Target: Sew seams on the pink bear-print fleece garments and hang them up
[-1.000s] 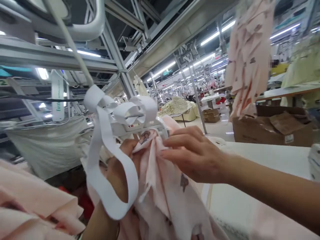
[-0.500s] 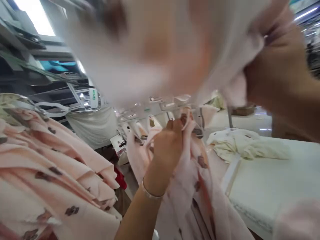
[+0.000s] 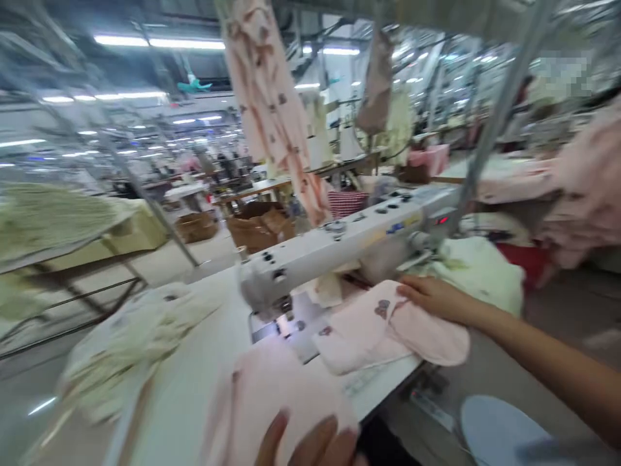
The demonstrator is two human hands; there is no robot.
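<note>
The printed pink piece [image 3: 361, 327], pinched in the right grip [image 3: 434, 298], is apparently being positioned; the left grip's [image 3: 317, 446] closure cannot be told; careful alignment seems needed.

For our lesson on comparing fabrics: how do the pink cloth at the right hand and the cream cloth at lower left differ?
Pose: the pink cloth lies fairly flat, while the cream cloth is crumpled. Colour: the pink cloth is pale pink, the cream cloth yellowish. Contact: the right hand touches the pink cloth; no hand touches the cream cloth. Both are fabric.
</note>
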